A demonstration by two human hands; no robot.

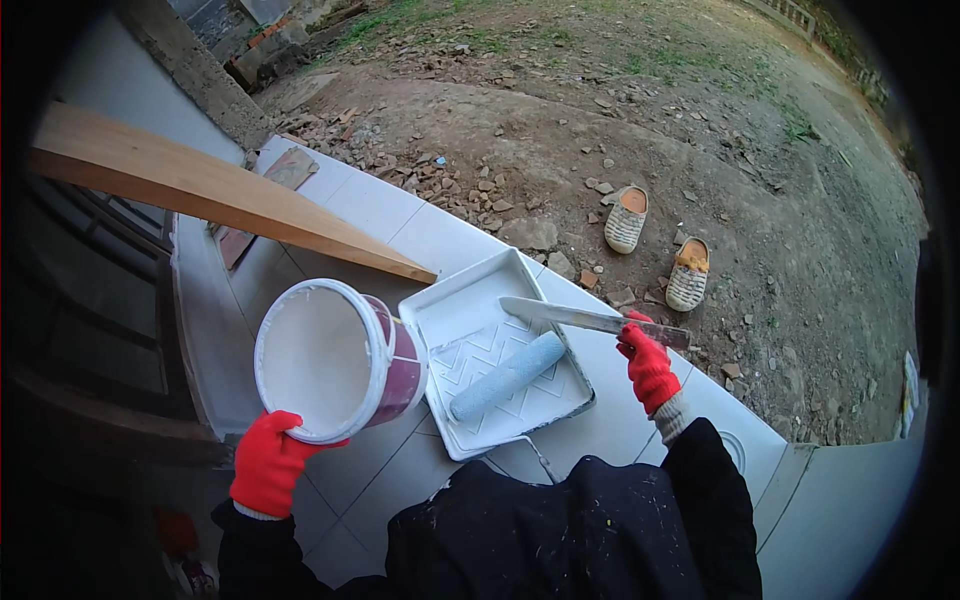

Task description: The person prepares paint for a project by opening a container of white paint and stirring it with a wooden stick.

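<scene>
My left hand (270, 460), in a red glove, grips the lower rim of a purple bucket (395, 385) of white paint (315, 350). The bucket is tilted slightly at the tray's left side. My gloved right hand (648, 365) holds a long flat paint-smeared stick (600, 320), whose pale tip reaches over the white paint tray (582, 390). In that tray a pale blue roller (505, 372) lies on the ridged slope, its frame sticking out toward me, and white paint coats the tray's upper part.
A wooden plank (230, 200) slants across the tiled ledge (415, 230) at left, over a loose tile (285, 175), beside a dark-framed door (95, 290). Beyond the ledge lies dirt ground (700, 150) with rubble and two striped clogs (627, 225) (687, 285).
</scene>
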